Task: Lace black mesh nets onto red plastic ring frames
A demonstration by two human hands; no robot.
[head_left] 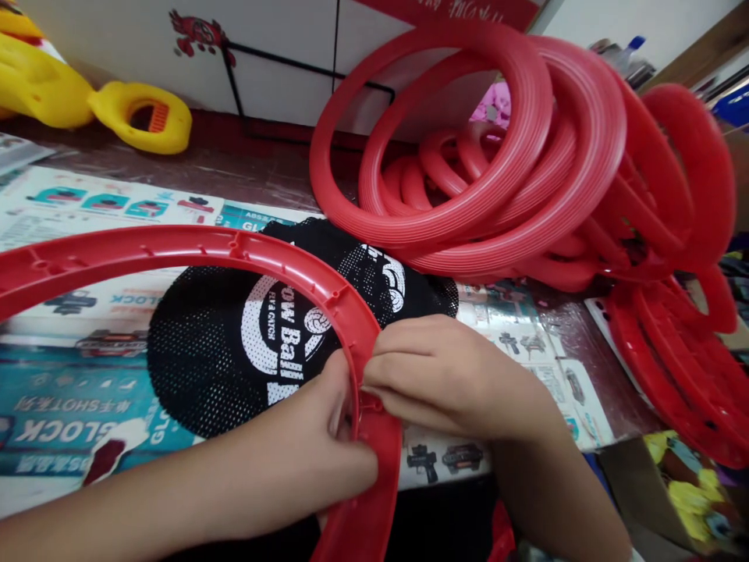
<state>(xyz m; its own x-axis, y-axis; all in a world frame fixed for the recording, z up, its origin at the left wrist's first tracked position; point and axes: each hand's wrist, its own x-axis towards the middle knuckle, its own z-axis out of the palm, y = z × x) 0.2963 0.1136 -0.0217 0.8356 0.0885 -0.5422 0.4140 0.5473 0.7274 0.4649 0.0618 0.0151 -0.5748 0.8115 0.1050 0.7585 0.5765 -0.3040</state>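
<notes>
A large red plastic ring (pixel 301 269), hollow side up with small pegs inside its channel, stands out in front of me. My left hand (pixel 328 445) grips its near right part, the thumb on the rim. Across from it, my right hand (pixel 438 375) has its fingers closed and pressed to the same stretch of the ring. Whatever may be between those right fingertips is hidden. Below the ring lies a black mesh disc (pixel 199 351) with white printed lettering, and another black mesh piece (pixel 351 265) lies partly beneath it.
Ribbed red rings (pixel 520 156) are heaped at the back right. More red ring parts (pixel 679 351) lie at the right edge. Yellow plastic pieces (pixel 140 117) rest at the back left. Printed cardboard (pixel 58 390) covers the table. A cardboard box (pixel 649 484) stands lower right.
</notes>
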